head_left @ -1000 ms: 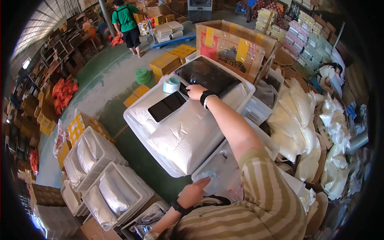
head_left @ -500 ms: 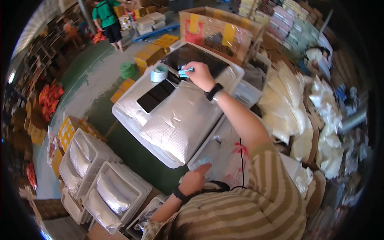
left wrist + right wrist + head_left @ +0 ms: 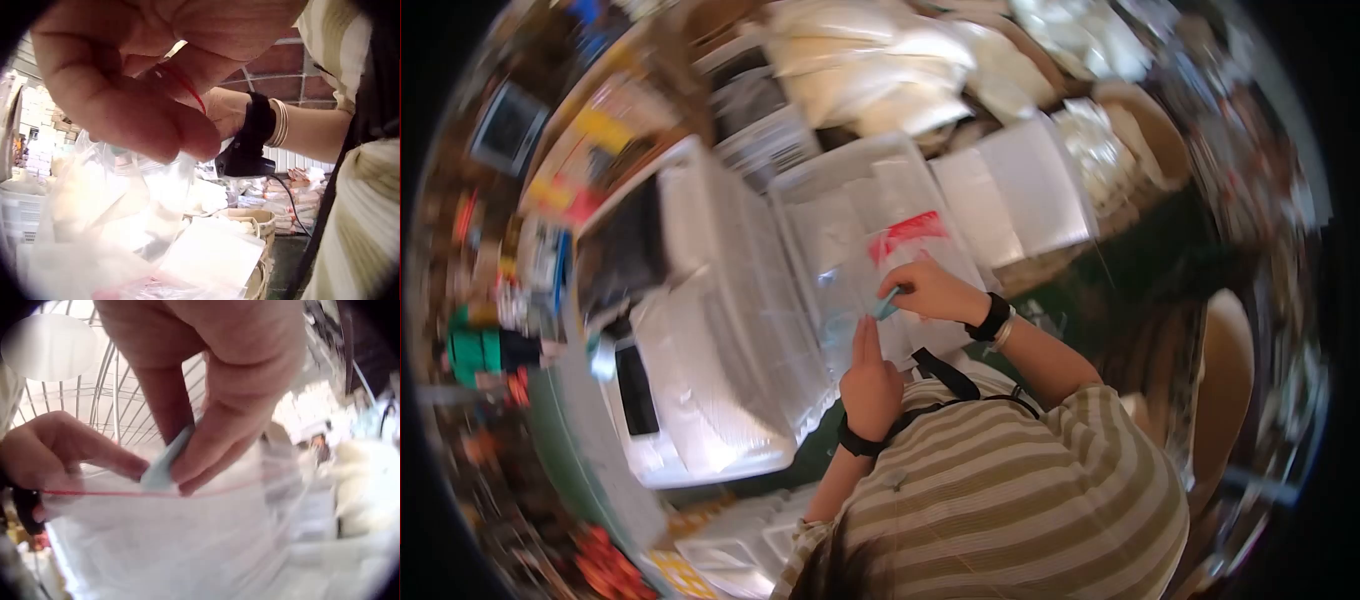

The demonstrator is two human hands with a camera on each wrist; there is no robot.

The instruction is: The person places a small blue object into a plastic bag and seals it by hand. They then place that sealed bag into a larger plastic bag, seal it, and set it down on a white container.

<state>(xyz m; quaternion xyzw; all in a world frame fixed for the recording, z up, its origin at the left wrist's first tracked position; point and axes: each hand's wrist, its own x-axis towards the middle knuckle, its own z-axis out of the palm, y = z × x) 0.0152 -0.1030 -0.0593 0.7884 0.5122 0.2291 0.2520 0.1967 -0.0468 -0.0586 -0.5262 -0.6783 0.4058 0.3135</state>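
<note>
My left hand (image 3: pixel 870 390) pinches the top of a clear zip bag (image 3: pixel 169 544) between thumb and finger. A red line runs along the bag's mouth. Just across from it, my right hand (image 3: pixel 940 293) pinches a small folded light-blue slip (image 3: pixel 165 469) between thumb and fingers. In the right wrist view the slip overlaps the red line, right by a left fingertip. Below both hands stands a translucent tub (image 3: pixel 795 195) with clear bags inside, one with red print (image 3: pixel 910 232).
To the left, a large white tub (image 3: pixel 740 475) bears silvery padded packs (image 3: pixel 700 370), a phone (image 3: pixel 637 390) and a light-blue roll (image 3: pixel 603 358). A white panel (image 3: pixel 1020 190) lies to the right. Filled cream bags (image 3: pixel 870 60) lie beyond.
My right hand has lifted the light-blue slip from the large tub and brought it to my left hand. The head view has turned right, toward the tub of bags.
</note>
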